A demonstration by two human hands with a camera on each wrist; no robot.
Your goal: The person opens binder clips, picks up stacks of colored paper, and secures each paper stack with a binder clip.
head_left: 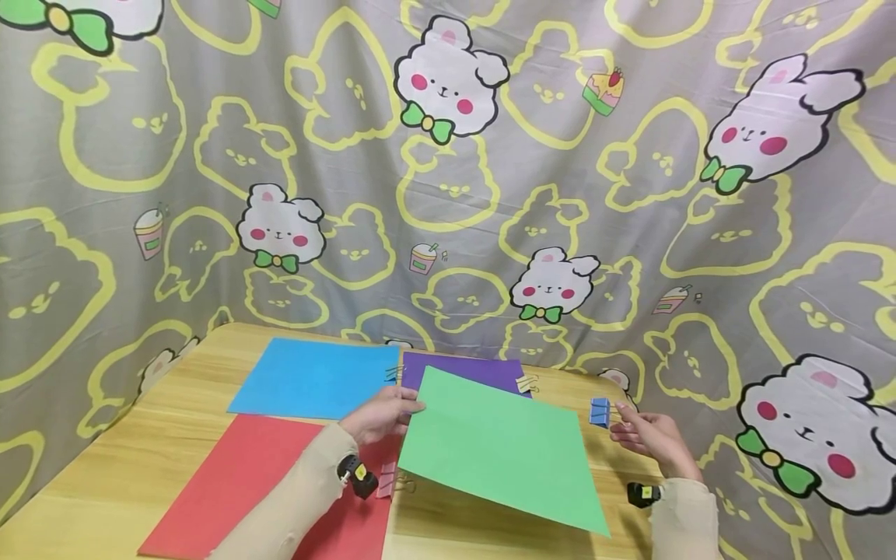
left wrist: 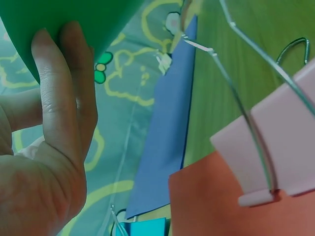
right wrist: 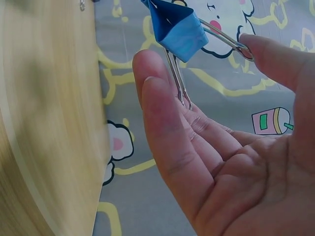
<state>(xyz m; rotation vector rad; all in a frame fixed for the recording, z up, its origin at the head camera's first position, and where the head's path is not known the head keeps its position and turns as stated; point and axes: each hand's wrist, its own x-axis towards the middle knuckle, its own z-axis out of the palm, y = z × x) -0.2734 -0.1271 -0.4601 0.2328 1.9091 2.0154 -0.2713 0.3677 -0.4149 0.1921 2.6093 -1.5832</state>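
Observation:
My left hand (head_left: 383, 418) pinches the left edge of a green sheet (head_left: 500, 451), which is raised and tilted above the table. In the left wrist view, two fingers of that hand lie against the green sheet (left wrist: 64, 14). To the right of the sheet, my right hand (head_left: 654, 439) holds a blue binder clip (head_left: 599, 412) by its wire handles. Seen from the right wrist, the thumb is on one handle of the binder clip (right wrist: 182, 32) and the fingers are at the other. Clip and green sheet are apart.
A blue sheet (head_left: 315, 377) with a clip (head_left: 392, 375), a purple sheet (head_left: 462, 364) with a pale yellow clip (head_left: 526, 383) and a red sheet (head_left: 245, 474) with a pink binder clip (head_left: 386, 480) lie on the wooden table (head_left: 105, 474). A patterned curtain (head_left: 364, 171) hangs behind.

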